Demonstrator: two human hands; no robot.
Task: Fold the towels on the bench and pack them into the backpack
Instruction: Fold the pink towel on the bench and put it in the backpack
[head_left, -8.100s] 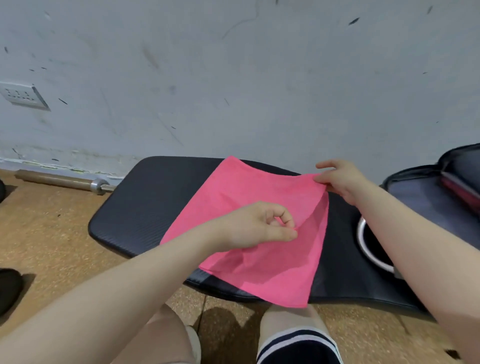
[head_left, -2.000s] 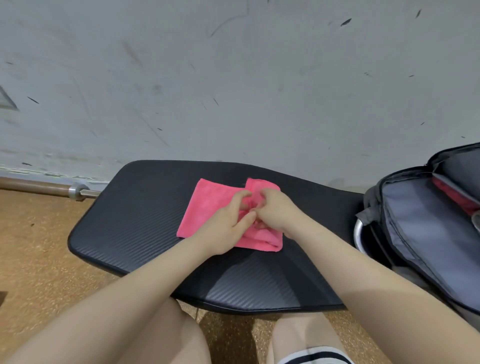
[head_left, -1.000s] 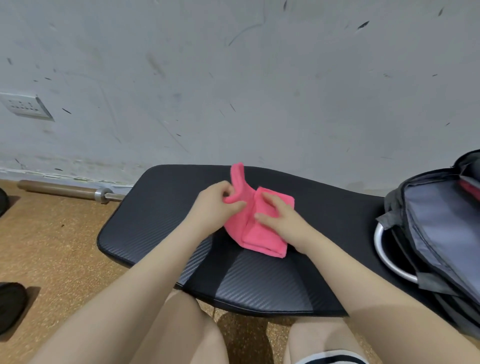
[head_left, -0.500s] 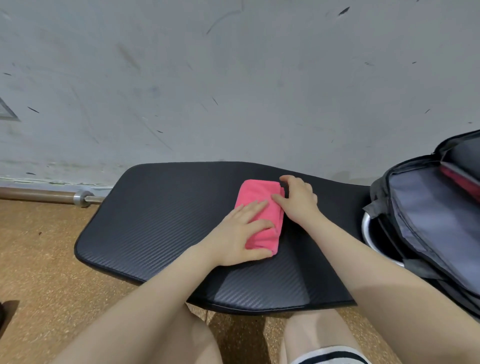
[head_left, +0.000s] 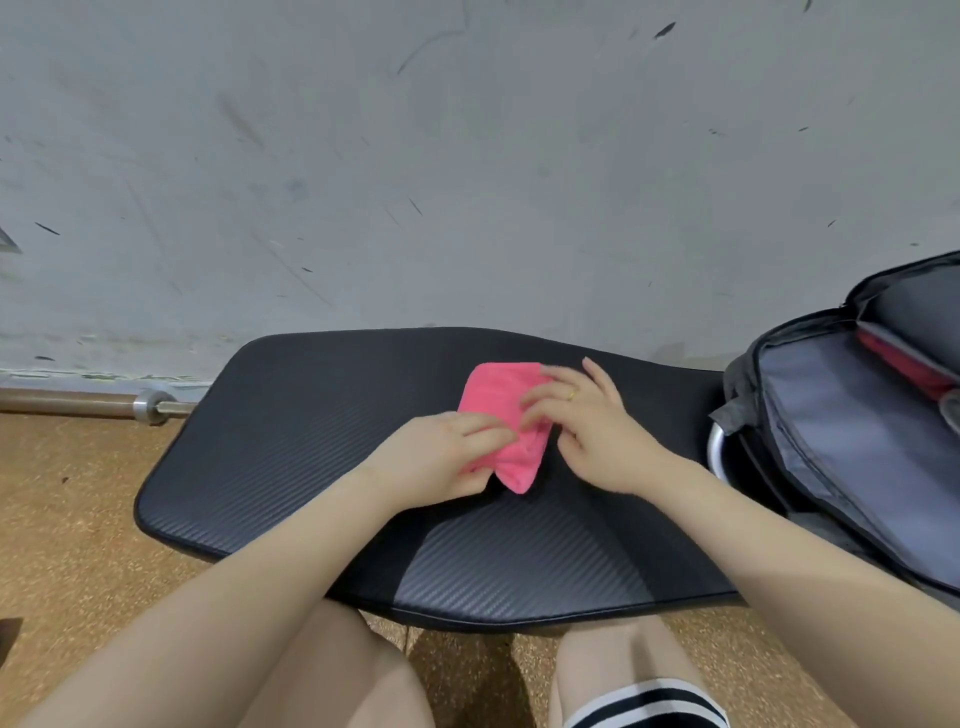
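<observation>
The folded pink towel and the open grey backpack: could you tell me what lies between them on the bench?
In the head view, the right hand lies there, then bare black bench padding.

Scuffed grey wall (head_left: 467, 156), seemingly cork floor (head_left: 67, 519)

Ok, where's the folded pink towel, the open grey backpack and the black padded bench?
folded pink towel (head_left: 500, 397): head view, bare upper face.
open grey backpack (head_left: 852, 452): head view, grey inner lining.
black padded bench (head_left: 311, 431): head view, bare left padding.

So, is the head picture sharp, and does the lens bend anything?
Head view: soft, even light; the right hand's fingers are motion-blurred over the pink towel; the wide lens bows the bench edge and the wall's base.
</observation>
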